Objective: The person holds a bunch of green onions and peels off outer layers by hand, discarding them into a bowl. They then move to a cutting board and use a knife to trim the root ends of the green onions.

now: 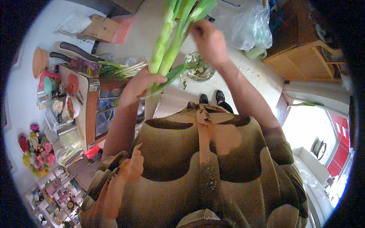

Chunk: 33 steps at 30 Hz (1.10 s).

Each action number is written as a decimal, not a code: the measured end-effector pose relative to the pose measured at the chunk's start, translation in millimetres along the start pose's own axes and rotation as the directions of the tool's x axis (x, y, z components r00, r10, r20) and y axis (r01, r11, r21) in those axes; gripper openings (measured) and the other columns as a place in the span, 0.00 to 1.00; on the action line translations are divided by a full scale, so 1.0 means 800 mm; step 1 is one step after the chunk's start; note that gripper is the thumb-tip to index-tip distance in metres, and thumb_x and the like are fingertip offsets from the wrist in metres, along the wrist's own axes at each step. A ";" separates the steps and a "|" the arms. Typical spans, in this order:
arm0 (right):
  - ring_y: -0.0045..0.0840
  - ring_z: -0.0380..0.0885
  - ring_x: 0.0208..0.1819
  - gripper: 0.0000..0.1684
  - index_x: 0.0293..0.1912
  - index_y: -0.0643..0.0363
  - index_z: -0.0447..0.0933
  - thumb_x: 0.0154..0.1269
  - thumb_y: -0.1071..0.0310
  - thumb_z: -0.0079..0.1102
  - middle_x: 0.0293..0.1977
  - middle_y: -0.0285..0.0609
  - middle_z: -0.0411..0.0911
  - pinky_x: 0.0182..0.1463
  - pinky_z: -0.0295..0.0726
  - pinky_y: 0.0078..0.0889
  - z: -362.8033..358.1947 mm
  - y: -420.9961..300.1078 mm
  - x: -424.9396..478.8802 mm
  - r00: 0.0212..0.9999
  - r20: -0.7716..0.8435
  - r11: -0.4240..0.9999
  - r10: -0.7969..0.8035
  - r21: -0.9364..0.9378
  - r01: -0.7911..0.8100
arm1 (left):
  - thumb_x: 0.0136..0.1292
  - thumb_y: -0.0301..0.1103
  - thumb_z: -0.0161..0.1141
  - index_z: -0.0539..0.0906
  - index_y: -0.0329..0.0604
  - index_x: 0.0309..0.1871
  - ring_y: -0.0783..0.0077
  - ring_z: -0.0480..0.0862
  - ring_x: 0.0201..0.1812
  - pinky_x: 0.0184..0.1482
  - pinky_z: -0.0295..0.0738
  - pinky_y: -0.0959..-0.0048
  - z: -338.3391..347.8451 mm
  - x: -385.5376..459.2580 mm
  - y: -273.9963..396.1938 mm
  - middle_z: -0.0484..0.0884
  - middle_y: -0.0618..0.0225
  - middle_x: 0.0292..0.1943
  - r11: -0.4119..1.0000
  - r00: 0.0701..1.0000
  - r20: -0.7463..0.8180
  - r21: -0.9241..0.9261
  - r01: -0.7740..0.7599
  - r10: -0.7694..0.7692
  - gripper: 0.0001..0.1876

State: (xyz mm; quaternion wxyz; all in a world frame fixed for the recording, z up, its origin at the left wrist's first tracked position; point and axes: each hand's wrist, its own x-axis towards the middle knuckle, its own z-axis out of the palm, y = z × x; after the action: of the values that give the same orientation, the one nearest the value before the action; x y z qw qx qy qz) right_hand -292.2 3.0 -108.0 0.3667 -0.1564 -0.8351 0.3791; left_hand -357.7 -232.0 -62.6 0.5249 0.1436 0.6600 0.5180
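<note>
My left hand (146,81) is wrapped around the lower part of thick green scallion stalks (164,54), which look like large Welsh onions or leeks. They stand tilted up, their leafy tops cut off by the upper picture edge. One loose green leaf (176,74) hangs folded across the stalks beside my left thumb. My right hand (209,40) is at the leafy part, fingers curled and blurred; whether it pinches a leaf is hidden. Beneath the stalks, a plastic-lined container (199,69) on the floor holds green and pale vegetable scraps.
A cabinet counter (85,114) at left bears dishes and a bunch of thin scallions (122,68). At upper right hang clear plastic bags (251,25) near a wooden cabinet (302,62). A cardboard box (98,28) is at upper left. Scraps dot the tiled floor (256,85).
</note>
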 end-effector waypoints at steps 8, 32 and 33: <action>0.17 0.73 0.31 0.20 0.45 0.58 0.77 0.67 0.51 0.54 0.33 0.34 0.76 0.37 0.75 0.22 -0.040 0.020 -0.032 0.693 0.599 0.708 0.401 0.278 -0.650 | 0.48 0.33 0.66 0.77 0.36 0.51 0.73 0.79 0.32 0.33 0.75 0.73 -0.013 -0.003 0.010 0.80 0.67 0.35 1.000 0.998 -0.062 -0.019 -0.008 0.006 0.25; 0.16 0.77 0.33 0.20 0.41 0.57 0.79 0.66 0.50 0.51 0.32 0.33 0.80 0.36 0.75 0.20 -0.035 0.001 -0.111 0.346 0.876 0.436 0.337 0.180 -0.882 | 0.55 0.34 0.59 0.74 0.33 0.44 0.72 0.76 0.25 0.28 0.76 0.67 -0.041 0.017 0.028 0.76 0.62 0.31 0.907 0.923 0.258 -0.384 -0.172 0.285 0.16; 0.16 0.77 0.34 0.21 0.42 0.57 0.79 0.66 0.49 0.52 0.32 0.33 0.80 0.36 0.75 0.20 -0.035 0.000 -0.113 0.366 0.867 0.398 0.338 0.220 -0.891 | 0.55 0.34 0.59 0.73 0.34 0.45 0.72 0.76 0.24 0.28 0.75 0.67 -0.037 0.018 0.030 0.75 0.63 0.30 0.904 0.910 0.292 -0.394 -0.166 0.295 0.17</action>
State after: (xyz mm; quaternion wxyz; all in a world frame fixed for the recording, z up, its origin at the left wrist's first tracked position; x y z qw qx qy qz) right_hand -210.3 -31.5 -140.2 -0.1471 -0.1841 -0.5596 0.7946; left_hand -396.9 -226.8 -52.7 0.5834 0.2113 0.4293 0.6562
